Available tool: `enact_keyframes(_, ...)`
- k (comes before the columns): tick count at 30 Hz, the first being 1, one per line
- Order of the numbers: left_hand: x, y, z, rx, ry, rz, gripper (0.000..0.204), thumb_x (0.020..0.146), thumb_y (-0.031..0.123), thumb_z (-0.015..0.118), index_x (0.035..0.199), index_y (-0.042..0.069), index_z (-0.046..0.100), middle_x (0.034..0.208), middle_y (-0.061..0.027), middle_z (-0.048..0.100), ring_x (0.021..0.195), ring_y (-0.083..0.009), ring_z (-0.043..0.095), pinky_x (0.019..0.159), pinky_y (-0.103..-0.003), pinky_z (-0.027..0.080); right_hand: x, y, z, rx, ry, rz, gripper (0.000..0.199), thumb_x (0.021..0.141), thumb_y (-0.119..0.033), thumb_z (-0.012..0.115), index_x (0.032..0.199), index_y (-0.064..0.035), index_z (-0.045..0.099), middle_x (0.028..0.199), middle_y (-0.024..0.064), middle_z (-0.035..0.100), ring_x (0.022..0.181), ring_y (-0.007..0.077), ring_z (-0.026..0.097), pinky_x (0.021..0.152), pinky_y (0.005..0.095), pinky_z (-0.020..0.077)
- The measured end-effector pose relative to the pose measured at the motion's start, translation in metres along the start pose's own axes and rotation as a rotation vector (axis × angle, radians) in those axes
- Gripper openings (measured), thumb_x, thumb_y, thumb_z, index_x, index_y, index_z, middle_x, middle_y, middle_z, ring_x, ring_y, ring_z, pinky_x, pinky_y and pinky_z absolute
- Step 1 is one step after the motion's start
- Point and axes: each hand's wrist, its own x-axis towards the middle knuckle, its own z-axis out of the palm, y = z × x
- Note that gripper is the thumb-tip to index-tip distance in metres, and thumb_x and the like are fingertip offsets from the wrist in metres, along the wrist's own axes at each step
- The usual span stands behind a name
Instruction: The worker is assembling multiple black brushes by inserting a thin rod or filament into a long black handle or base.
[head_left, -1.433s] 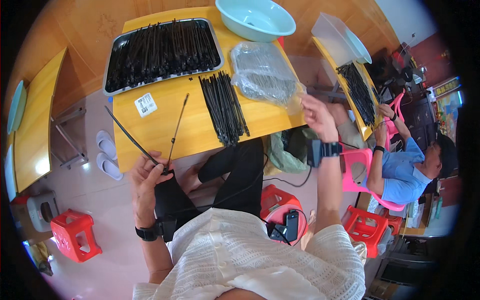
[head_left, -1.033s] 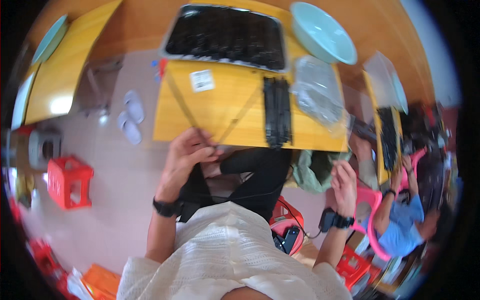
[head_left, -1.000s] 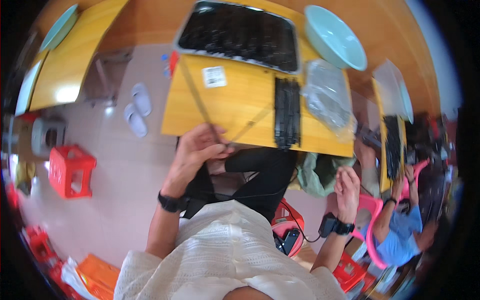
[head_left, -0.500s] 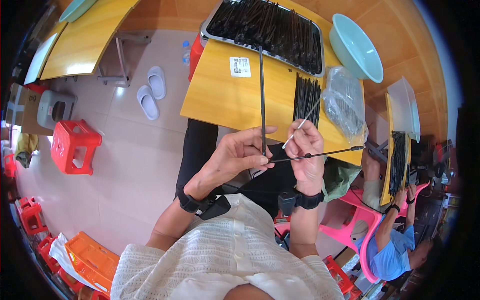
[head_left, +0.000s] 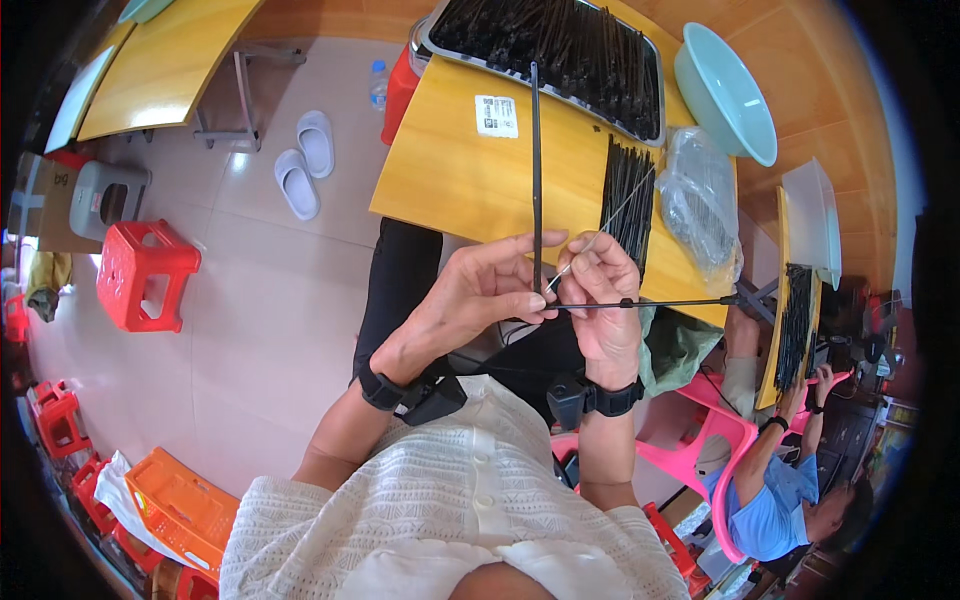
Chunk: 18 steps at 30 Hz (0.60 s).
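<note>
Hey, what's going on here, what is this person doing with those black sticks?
A person seated at a yellow table holds thin black strips close together in both hands. The left hand pinches one strip that stands upright, while the right hand grips another pointing out sideways to the right. On the table lie a loose bundle of the same strips, a metal tray full of them, a clear plastic bag and a pale green basin. Another person works at a table on the right.
</note>
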Motion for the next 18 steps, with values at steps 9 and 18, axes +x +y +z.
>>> enact_keyframes(9, 0.0006, -0.0013, -0.0011, -0.007, -0.021, 0.013, 0.056, 0.079, -0.006, 0.060, 0.130, 0.003, 0.041, 0.094, -0.0068, 0.061, 0.085, -0.0141, 0.061, 0.076, -0.027, 0.054, -0.0029, 0.0014, -0.0009, -0.006, 0.017, 0.007, 0.014, 0.081, -0.006, 0.061, 0.095, -0.0014, 0.058, 0.076, 0.0053, 0.061, 0.047, 0.0013, 0.039, 0.040, 0.0146, 0.0257)
enact_keyframes(18, 0.0019, -0.0036, -0.0012, 0.015, -0.018, 0.011, 0.056, 0.079, -0.006, 0.060, 0.131, 0.002, 0.040, 0.095, -0.0059, 0.061, 0.087, -0.0130, 0.060, 0.077, -0.028, 0.054, -0.0014, 0.0038, 0.0008, -0.019, 0.056, 0.010, 0.013, 0.081, -0.005, 0.062, 0.092, -0.0014, 0.058, 0.074, 0.0044, 0.061, 0.046, 0.0012, 0.038, 0.040, 0.0148, 0.0253)
